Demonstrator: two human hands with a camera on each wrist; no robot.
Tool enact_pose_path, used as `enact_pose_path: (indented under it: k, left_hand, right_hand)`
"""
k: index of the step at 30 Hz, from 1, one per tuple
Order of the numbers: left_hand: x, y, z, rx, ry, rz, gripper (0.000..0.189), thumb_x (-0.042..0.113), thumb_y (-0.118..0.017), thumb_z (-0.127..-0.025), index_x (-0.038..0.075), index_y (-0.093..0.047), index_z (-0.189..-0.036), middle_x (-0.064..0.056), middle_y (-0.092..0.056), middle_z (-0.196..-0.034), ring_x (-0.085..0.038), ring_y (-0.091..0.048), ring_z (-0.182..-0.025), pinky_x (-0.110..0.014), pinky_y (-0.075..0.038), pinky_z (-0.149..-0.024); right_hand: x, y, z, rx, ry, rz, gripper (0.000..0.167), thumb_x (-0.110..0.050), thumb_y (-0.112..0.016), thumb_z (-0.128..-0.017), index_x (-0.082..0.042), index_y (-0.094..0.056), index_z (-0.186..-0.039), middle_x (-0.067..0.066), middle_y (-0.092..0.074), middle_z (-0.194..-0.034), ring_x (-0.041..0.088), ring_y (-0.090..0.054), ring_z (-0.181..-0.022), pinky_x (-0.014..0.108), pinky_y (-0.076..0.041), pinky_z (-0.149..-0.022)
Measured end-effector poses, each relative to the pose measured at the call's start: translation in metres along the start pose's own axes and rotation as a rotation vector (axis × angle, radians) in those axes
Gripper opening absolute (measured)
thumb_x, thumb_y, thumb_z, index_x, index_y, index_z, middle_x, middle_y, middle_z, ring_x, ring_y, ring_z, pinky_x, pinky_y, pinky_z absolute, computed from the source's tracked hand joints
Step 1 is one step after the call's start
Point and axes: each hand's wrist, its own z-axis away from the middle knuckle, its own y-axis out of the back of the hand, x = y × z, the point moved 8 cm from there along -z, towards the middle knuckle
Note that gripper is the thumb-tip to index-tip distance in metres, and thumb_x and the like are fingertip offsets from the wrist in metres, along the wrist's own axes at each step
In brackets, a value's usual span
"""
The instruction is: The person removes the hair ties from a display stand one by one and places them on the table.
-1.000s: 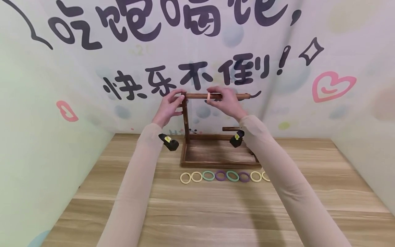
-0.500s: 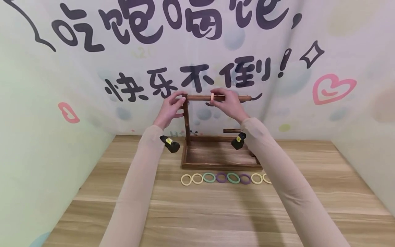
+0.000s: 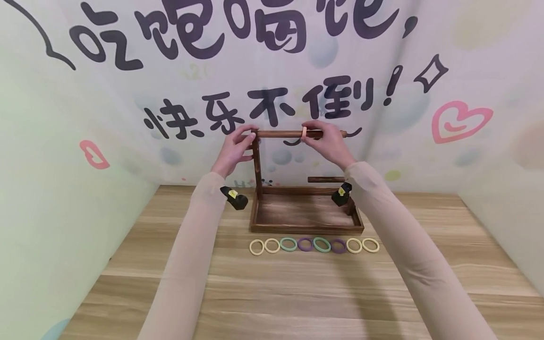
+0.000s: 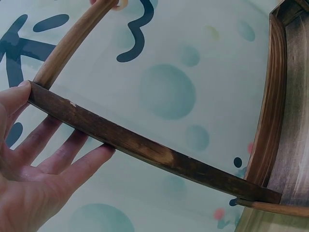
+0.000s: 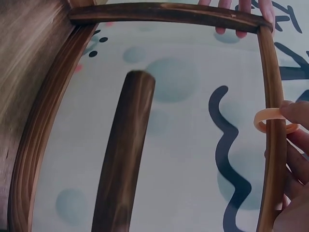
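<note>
A dark wooden rack has an upright post (image 3: 257,165) at its left and a horizontal rod (image 3: 278,134) reaching right from the post's top. My left hand (image 3: 233,148) grips the post's upper end, thumb at the top corner and fingers spread along the back edge in the left wrist view. An orange ring (image 5: 268,114) encircles the rod. Thumb and fingers of my right hand (image 3: 329,141) pinch that ring, partway along the rod toward its free right end.
A second, lower rod (image 3: 325,179) points left above the rack's tray-like base (image 3: 308,230). Cream, green and purple rings, with a cream ring (image 3: 257,255) leftmost, lie in a row on the table (image 3: 272,297) before it. A printed wall sheet (image 3: 191,75) hangs behind.
My right hand has slid the orange ring rightward along the rod, toward the free end. The left hand keeps its grip on the post. The rightmost cream ring has come fully into view.
</note>
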Motion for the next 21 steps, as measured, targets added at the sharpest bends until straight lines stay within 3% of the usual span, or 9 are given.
enact_pose_path:
  k: [21]
  left_hand:
    - [0.001, 0.0, 0.001, -0.02, -0.023, 0.01, 0.032, 0.023, -0.056, -0.1, 0.014, -0.056, -0.131, -0.017, -0.062, -0.117, -0.032, -0.061, -0.105, -0.054, -0.051, -0.084]
  right_hand:
    - [0.018, 0.029, 0.013, 0.089, -0.024, -0.031, 0.035, -0.007, -0.071, -0.088, 0.001, -0.063, -0.122, 0.017, -0.065, -0.114, 0.027, -0.065, -0.097, 0.034, -0.053, -0.084]
